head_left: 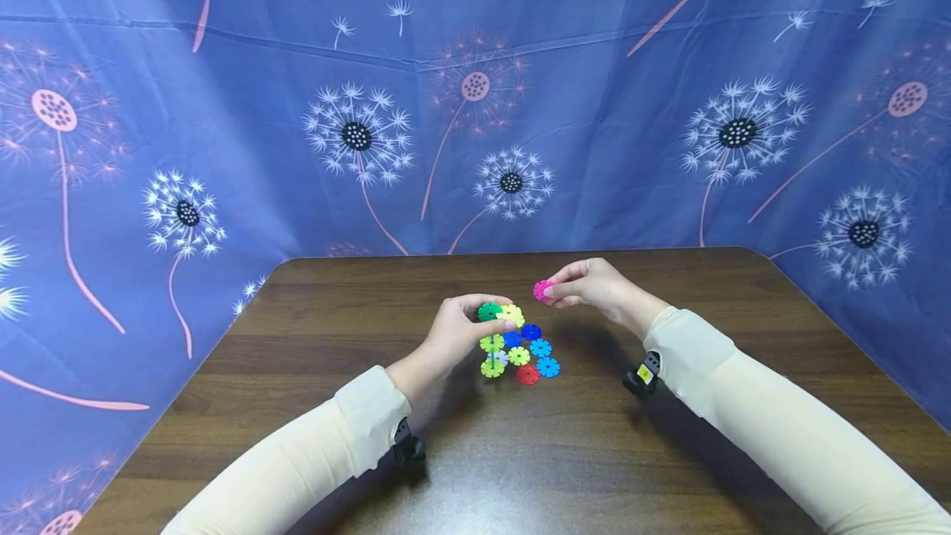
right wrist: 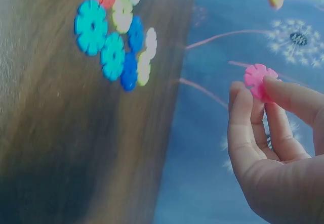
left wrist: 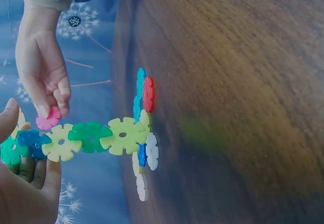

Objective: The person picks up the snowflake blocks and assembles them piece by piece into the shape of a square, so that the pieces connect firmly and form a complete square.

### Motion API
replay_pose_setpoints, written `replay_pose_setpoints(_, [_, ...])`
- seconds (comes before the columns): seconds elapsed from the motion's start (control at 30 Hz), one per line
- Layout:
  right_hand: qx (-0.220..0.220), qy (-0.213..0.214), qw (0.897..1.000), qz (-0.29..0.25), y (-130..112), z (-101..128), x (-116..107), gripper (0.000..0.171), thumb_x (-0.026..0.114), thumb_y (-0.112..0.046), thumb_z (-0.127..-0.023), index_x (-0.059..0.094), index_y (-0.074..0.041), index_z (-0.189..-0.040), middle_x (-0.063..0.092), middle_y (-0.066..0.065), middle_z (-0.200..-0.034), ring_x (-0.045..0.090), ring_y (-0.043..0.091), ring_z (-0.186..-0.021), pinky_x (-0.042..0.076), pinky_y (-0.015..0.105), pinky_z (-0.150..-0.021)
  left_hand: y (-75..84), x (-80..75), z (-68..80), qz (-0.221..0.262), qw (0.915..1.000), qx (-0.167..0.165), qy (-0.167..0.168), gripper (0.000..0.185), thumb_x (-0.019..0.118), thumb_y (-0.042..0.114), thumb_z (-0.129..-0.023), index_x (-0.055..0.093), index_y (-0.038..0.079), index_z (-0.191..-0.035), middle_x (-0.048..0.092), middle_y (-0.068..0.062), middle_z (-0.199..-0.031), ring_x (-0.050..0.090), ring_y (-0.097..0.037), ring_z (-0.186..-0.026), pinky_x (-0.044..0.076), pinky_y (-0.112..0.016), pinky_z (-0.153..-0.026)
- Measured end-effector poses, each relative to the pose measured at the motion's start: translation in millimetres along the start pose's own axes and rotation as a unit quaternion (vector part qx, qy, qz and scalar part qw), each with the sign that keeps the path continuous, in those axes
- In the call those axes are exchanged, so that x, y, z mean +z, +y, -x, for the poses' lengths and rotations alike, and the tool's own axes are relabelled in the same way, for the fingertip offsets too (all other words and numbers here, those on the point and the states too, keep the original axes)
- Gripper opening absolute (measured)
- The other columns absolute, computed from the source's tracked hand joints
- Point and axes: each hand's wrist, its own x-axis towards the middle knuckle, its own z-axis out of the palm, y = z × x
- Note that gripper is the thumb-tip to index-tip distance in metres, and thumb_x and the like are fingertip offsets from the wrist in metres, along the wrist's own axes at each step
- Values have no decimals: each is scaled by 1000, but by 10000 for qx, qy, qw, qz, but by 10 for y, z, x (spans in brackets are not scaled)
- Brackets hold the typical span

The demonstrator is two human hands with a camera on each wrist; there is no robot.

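The right hand (head_left: 594,287) pinches a pink disc (head_left: 542,291) between thumb and fingertips, just beside the linked disc chain (head_left: 513,343) gripped at its top by the left hand (head_left: 456,329), mid-tabletop.

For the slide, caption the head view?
Right hand pinches a pink disc beside the left hand holding linked discs.

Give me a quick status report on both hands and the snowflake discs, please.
Left hand grips top of the upright disc chain. Right hand pinches a pink disc, held apart from the chain. Loose discs on table; nothing between.
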Motion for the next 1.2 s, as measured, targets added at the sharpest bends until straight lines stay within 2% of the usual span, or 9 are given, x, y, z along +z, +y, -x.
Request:
replay_pose_setpoints(0.2, [-66, -107, 9999, -14, -89, 159, 100, 29, 71, -6, -71, 59, 8, -93, 66, 15, -87, 62, 31, -86, 48, 41, -77, 31, -1, -16, 23, 9999, 134, 22, 30, 70, 15, -74, 65, 7, -103, 66, -7, -92, 58, -6, -74, 50, -27, -70])
replay_pose_setpoints(0.33, [-183, -205, 9996, 102, -130, 233, 151, 28, 72, -8, -71, 61, 7, -92, 66, 14, -84, 62, 29, -83, 47, 44, -77, 46, -4, -20, 12, 9999, 128, 59, 30, 71, 18, -73, 66, 11, -101, 66, -4, -91, 58, -7, -72, 50, -34, -70])
replay_pose_setpoints(0.53, [-414, -158, 9981, 419, -172, 323, 197, 28, 73, -12, -70, 64, 5, -89, 66, 17, -85, 64, 24, -75, 51, 36, -69, 57, -1, -10, -34, 9999, 123, 77, 32, 72, 19, -72, 65, 10, -102, 66, -4, -91, 58, -7, -72, 49, -40, -72])
replay_pose_setpoints(0.7, [-631, -92, 9949, 777, -224, 409, 234, 26, 72, -12, -72, 65, 5, -89, 66, 16, -84, 63, 19, -68, 51, 36, -69, 62, 25, -11, -121, 9998, 156, 40, 30, 71, 18, -74, 65, 9, -102, 66, -4, -92, 59, -8, -74, 50, -35, -71])
replay_pose_setpoints(0.8, [-670, -83, 9940, 862, -228, 417, 243, 26, 72, -13, -72, 65, 5, -89, 67, 13, -82, 63, 19, -68, 50, 38, -70, 81, 40, 3, -223, 9995, 189, 72, 29, 71, 18, -74, 66, 10, -101, 66, -3, -92, 59, -10, -76, 50, -29, -69])
replay_pose_setpoints(0.93, [-683, -83, 9936, 901, -204, 397, 239, 26, 72, -14, -72, 65, 4, -88, 67, 12, -82, 63, 20, -67, 50, 37, -69, 103, 51, 26, -304, 9992, 197, 175, 29, 70, 18, -74, 66, 10, -101, 66, -3, -92, 59, -11, -76, 50, -27, -67])
replay_pose_setpoints(1.13, [-707, -75, 9938, 859, -222, 416, 265, 24, 71, -12, -72, 65, 4, -88, 66, 15, -82, 63, 20, -66, 51, 35, -67, 26, 57, -29, -193, 9992, 200, 284, 30, 72, 18, -72, 67, 12, -100, 66, -3, -93, 57, -7, -70, 50, -39, -66])
replay_pose_setpoints(1.2, [-739, -53, 9936, 848, -226, 421, 281, 23, 72, -12, -72, 66, 4, -87, 66, 16, -81, 63, 20, -65, 51, 35, -67, -28, 58, -69, -157, 9993, 202, 261, 30, 73, 21, -71, 67, 14, -99, 67, -1, -92, 58, -7, -71, 50, -37, -66])
